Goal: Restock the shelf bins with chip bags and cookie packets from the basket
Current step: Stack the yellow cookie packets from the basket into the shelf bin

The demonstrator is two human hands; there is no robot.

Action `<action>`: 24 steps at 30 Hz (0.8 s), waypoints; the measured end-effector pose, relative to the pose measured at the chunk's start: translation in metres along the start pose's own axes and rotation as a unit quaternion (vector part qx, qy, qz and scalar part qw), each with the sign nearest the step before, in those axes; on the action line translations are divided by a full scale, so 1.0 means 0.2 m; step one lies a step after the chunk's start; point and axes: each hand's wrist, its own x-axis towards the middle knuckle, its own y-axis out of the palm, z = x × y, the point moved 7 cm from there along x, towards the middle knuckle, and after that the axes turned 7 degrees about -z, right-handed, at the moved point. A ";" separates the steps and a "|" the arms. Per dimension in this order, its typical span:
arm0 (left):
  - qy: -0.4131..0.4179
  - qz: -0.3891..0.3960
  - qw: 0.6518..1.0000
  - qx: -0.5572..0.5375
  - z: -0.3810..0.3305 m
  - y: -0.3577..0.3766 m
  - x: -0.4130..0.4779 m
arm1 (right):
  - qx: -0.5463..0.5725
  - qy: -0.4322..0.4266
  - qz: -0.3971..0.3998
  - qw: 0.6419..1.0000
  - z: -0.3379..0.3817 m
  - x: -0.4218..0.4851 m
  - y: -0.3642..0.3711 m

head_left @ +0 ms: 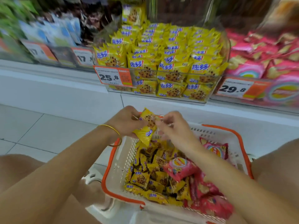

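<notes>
My left hand grips yellow cookie packets above the far end of the white basket with an orange rim. My right hand pinches the packets' right edge, its fingers blurred. More yellow cookie packets fill the basket's left half and pink chip bags its right half. Straight ahead, a clear shelf bin is stacked with matching yellow packets. To its right, another bin holds pink chip bags.
Price tags read 25.8 and 29.8 on the bin fronts. Blurred bins of blue and green packs stand at the left. White shelf base and tiled floor lie below. My knees flank the basket.
</notes>
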 end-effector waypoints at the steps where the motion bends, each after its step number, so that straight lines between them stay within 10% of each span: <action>1: 0.033 0.006 0.999 -0.004 -0.06 -0.04 -0.02 | -0.053 -0.040 -0.008 0.998 0.09 0.00 -0.05; 7: 0.275 0.013 0.961 0.010 -0.51 -0.29 -0.12 | -0.110 -0.147 0.073 0.980 0.64 0.04 -0.12; 12: 0.355 -0.256 0.899 -0.007 -0.67 -0.69 0.03 | 0.034 -0.131 -0.033 0.990 0.99 0.39 -0.27; 16: 0.372 -0.337 0.845 0.184 -0.62 -0.77 0.23 | 0.041 -0.082 -0.109 0.990 1.02 0.85 -0.27; 24: 0.363 -0.326 0.845 0.222 -0.59 -0.70 0.36 | -0.005 -0.071 -0.181 0.981 1.01 1.41 -0.10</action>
